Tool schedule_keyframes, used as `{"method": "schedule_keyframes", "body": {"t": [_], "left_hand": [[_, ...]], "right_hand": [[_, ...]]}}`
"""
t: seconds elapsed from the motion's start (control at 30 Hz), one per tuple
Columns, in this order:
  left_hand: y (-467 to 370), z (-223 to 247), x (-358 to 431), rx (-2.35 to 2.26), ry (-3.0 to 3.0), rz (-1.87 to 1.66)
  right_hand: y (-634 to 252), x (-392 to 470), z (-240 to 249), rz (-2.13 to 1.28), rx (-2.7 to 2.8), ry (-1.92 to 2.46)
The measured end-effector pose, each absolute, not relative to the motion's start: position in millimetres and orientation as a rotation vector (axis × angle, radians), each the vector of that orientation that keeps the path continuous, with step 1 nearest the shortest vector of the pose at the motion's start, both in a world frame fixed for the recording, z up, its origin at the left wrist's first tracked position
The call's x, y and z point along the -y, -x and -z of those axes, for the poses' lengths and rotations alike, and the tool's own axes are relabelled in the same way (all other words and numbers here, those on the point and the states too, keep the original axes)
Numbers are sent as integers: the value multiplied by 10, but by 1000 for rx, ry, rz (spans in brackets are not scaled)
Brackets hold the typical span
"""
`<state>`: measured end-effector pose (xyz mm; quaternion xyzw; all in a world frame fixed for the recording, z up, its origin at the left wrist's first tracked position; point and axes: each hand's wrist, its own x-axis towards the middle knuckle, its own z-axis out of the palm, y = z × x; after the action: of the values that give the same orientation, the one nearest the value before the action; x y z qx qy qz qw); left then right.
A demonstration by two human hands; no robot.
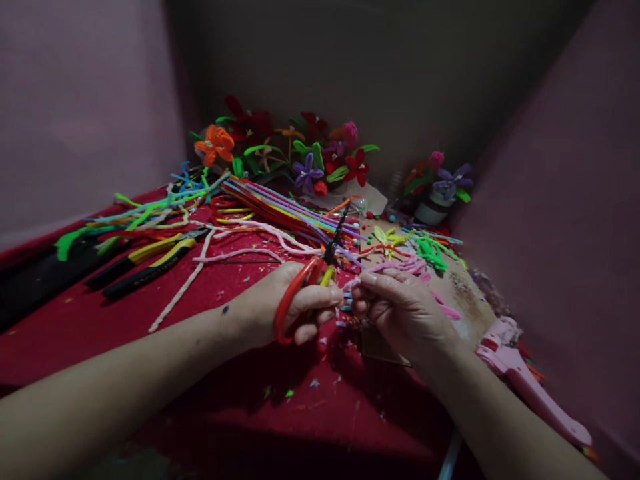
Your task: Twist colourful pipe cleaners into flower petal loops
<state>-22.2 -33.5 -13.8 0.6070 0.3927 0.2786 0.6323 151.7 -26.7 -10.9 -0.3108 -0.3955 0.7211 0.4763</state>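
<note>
My left hand [265, 300] is closed, with red-handled scissors [283, 310] in its grip. The dark blades point up and away, and a bit of yellow shows by the fingers. Short light blue pipe cleaner pieces [347, 295] bridge the narrow gap between my two hands' fingertips. My right hand [410, 307] pinches at their other end, thumb and fingers together. Pink pipe cleaner loops [407, 265] lie just behind and beside that hand; whether it also holds them I cannot tell.
Yellow-black pliers [155, 263] and loose pipe cleaners [280, 200] lie left and behind. Pipe cleaner flowers [307, 170] stand at the back. A cardboard piece [463, 287] carries green and yellow shapes. A pink glue gun [530, 380] rests on the right. Clippings dot the red cloth [240, 393].
</note>
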Motion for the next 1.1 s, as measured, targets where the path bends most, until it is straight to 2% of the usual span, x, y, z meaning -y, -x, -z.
{"method": "schedule_keyframes", "body": {"t": [0.27, 0.5, 0.67, 0.87, 1.1], "left_hand": [[197, 83, 323, -950, -1434, -571], [194, 191, 343, -1678, -2476, -785], [224, 267, 328, -1828, -2980, -465], [230, 273, 332, -1915, -2947, -224], [226, 254, 349, -1894, -2876, -196]], "right_hand": [[-1520, 289, 112, -1822, 939, 775], [-1552, 250, 106, -1404, 936, 861], [-1595, 224, 95, -1253, 957, 884], [-1606, 229, 71, -1269, 920, 898], [-1608, 232, 64, -1310, 909, 883]]}}
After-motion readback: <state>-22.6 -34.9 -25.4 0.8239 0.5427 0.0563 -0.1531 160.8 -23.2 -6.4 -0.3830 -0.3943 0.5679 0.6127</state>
